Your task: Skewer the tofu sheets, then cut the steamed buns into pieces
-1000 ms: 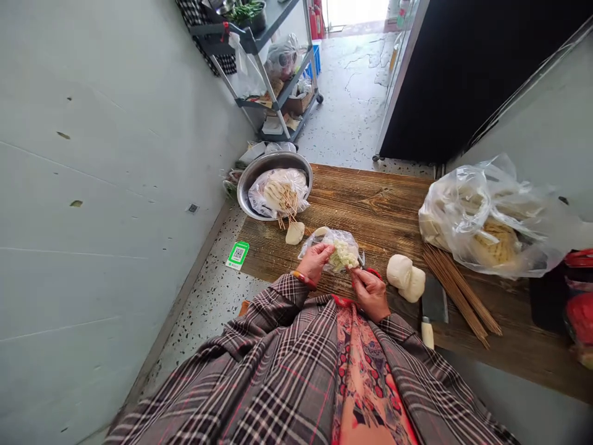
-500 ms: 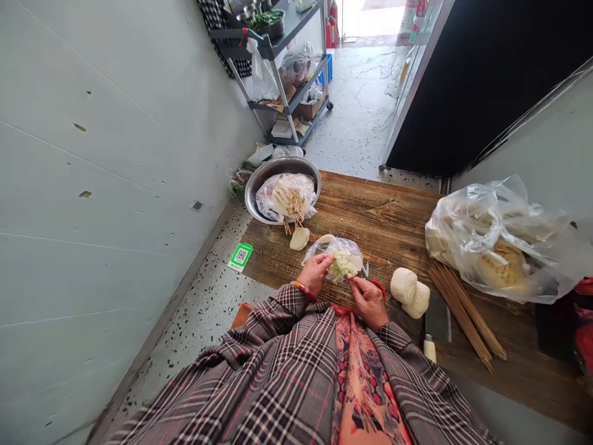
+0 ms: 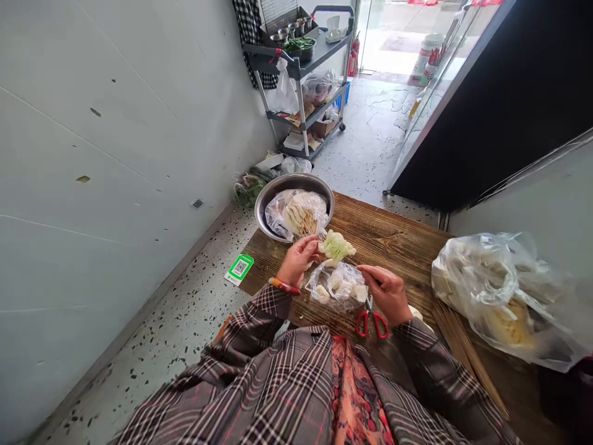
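My left hand [image 3: 299, 262] is closed at the left edge of a pale cauliflower piece [image 3: 337, 246], held above the table. My right hand [image 3: 388, 292] is lower and apart from it, thumb and fingertips pressed together near a clear plastic bag [image 3: 343, 281] of white pieces; whatever is in the pinch is too small to make out. Red-handled scissors [image 3: 372, 324] lie between the bag and my right wrist. Beyond my left hand stands a steel basin [image 3: 260, 216] containing a plastic bag with skewered pale food [image 3: 301, 213].
On the right of the wooden table [image 3: 398, 232] are a bundle of thin brown sticks [image 3: 470, 355] and a large clear bag [image 3: 500, 296]. My right wrist partly covers a white chunk [image 3: 419, 315]. A green QR card [image 3: 239, 269] lies left; a wheeled cart [image 3: 303, 93] stands behind.
My left hand has moved up and left with the cauliflower, and my right hand has drawn away to the right. The bag and scissors show more fully; the view has shifted.
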### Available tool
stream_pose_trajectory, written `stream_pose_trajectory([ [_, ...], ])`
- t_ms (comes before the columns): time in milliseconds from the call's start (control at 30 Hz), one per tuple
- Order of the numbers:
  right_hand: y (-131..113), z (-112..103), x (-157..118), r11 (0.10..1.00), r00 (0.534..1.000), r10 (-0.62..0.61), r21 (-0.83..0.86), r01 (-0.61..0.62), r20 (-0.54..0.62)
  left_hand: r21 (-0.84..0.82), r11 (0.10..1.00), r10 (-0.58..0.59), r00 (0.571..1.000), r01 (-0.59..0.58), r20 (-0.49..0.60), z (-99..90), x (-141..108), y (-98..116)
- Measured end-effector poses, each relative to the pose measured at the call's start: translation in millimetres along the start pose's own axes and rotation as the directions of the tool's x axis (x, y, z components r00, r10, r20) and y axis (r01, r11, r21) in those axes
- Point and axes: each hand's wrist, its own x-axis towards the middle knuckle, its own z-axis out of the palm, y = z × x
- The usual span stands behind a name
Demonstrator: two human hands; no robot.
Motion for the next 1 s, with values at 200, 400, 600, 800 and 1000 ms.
stream_pose_trajectory([
  [200, 4, 8, 90, 0.987, 0.999, -0.039, -0.158, 0.038, -0.001, -0.088, 0.996, -0.007, 0.992, -0.004, -0.126, -61.3, 26, 31],
  [400, 14, 53, 190, 0.927, 0.985, 0.147, -0.360, -0.105, 0.090, -0.160, 0.986, -0.079, 0.969, 0.042, -0.233, -111.5, 47, 29],
  [600, 26, 107, 270, 0.845, 0.958, 0.255, -0.511, -0.156, 0.130, -0.206, 0.976, -0.119, 0.957, 0.064, -0.265, -140.3, 74, 28],
  [800, 41, 148, 311, 0.777, 0.930, 0.301, -0.619, -0.113, 0.209, -0.234, 0.970, -0.136, 0.943, 0.064, -0.305, -161.5, 92, 24],
  [1000, 47, 167, 324, 0.741, 0.914, 0.282, -0.671, -0.014, 0.292, -0.243, 0.967, -0.158, 0.926, 0.075, -0.342, -171.2, 97, 20],
])
